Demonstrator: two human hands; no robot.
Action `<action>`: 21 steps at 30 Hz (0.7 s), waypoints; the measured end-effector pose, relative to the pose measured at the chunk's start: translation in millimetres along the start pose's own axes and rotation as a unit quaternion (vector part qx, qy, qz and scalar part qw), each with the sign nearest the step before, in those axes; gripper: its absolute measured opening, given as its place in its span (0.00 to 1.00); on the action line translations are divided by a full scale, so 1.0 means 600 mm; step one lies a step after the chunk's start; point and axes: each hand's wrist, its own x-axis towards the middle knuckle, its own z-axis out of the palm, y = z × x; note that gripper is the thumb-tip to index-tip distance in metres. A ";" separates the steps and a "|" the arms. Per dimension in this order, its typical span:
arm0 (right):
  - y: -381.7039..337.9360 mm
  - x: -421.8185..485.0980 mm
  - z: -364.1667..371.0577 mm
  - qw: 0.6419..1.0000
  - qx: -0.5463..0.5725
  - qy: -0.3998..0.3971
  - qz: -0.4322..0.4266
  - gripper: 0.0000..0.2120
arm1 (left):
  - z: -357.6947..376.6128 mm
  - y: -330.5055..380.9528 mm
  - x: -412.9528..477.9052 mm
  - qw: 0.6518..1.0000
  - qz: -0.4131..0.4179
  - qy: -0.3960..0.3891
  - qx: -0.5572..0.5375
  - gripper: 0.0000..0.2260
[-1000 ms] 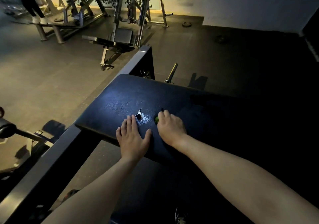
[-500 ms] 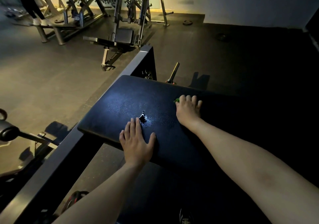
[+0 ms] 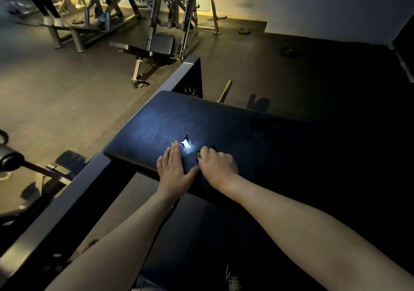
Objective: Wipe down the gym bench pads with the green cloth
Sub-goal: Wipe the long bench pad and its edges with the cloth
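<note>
A dark blue bench pad (image 3: 224, 122) fills the middle of the head view, with a small white tear (image 3: 185, 143) in its surface. My left hand (image 3: 173, 171) lies flat on the pad's near edge, fingers together, just below the tear. Right beside it, my right hand (image 3: 218, 167) presses down on the green cloth (image 3: 198, 155). Only a small green corner of the cloth shows by the fingers; the rest is hidden under the hand.
A grey steel frame beam (image 3: 94, 192) runs diagonally along the pad's left side. A brass-coloured bar end (image 3: 225, 90) sticks up behind the pad. Other gym machines (image 3: 156, 46) and a person's legs (image 3: 46, 4) stand far back. The right side is dark.
My right hand has slid the cloth back from the pad's far right toward the near edge, ending beside my left hand. The left hand has stayed put.
</note>
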 end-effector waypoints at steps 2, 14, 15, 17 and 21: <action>-0.012 -0.016 -0.003 1.000 0.025 -0.006 -0.011 0.14 | 0.004 -0.001 -0.015 1.000 -0.015 0.010 -0.003 0.48; 0.118 0.053 -0.002 0.978 0.088 0.044 0.186 0.12 | 0.013 0.003 -0.036 0.999 -0.047 0.005 -0.007 0.47; 0.105 0.048 0.004 0.979 0.083 0.046 0.178 0.13 | 0.013 0.003 -0.036 0.999 -0.050 0.002 -0.007 0.47; 0.072 0.034 0.011 0.985 0.072 0.054 0.146 0.13 | 0.012 0.006 -0.033 0.999 -0.050 -0.005 -0.008 0.48; 0.021 -0.011 0.014 0.992 0.074 0.055 0.091 0.13 | 0.007 0.001 -0.038 0.999 -0.040 -0.010 -0.026 0.52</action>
